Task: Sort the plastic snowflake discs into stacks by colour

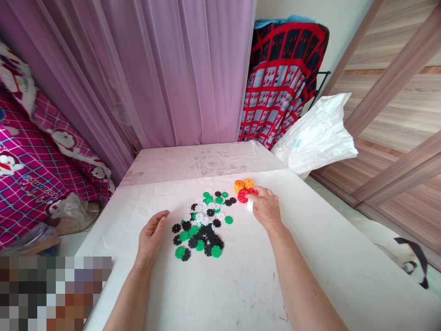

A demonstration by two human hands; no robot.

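Note:
A loose pile of notched plastic discs lies on the white table, with black discs (206,233), green discs (193,231) and white discs (203,218) mixed and overlapping. My left hand (151,234) rests at the pile's left side, its fingers stretched out and holding nothing. To the right of the pile, orange discs (244,185) stand in neat stacks, with red discs (243,196) stacked just in front. My right hand (267,208) reaches over the red ones, its fingers closed around a small group of white discs (250,205). Its fingertips partly cover the red stacks.
The table (241,285) has a flowered cover (165,165) across its far end. Behind it hangs a purple curtain (193,69). A white plastic bag (313,133) leans at the far right corner, near a red-and-black patterned cloth (275,82). A pink checked blanket (41,151) is at left.

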